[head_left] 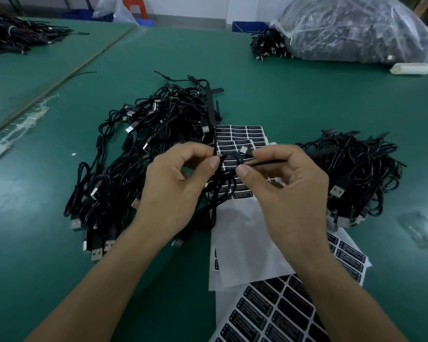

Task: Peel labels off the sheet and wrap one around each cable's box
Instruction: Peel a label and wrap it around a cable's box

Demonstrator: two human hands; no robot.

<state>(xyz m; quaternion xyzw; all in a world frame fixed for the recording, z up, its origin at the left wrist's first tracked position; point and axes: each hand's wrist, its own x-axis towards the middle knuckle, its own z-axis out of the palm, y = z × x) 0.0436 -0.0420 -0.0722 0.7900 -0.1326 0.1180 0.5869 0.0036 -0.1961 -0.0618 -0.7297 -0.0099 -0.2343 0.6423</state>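
— What are the hands doing?

— Both are raised over a green tabletop [282, 95]. The left hand [178, 183] pinches a looped black cable [224, 186] between thumb and forefinger, its fingers [195, 149] curled. The right hand [284, 191] pinches a thin black strip [267, 163] that points right, thumb against forefinger. A silver USB plug [245, 150] sticks up between the hands.

— Where are the labels?

— A label sheet [245, 134] of black rectangles lies flat just behind the hands, partly hidden by them. More label sheets [277, 312] lie under the right forearm. I cannot tell whether the cable's box carries a label.

— Anything nearby?

— Tangled cable heaps, one left [134, 149] and one right [356, 169]. A clear plastic bag [356, 28] sits at the far right.
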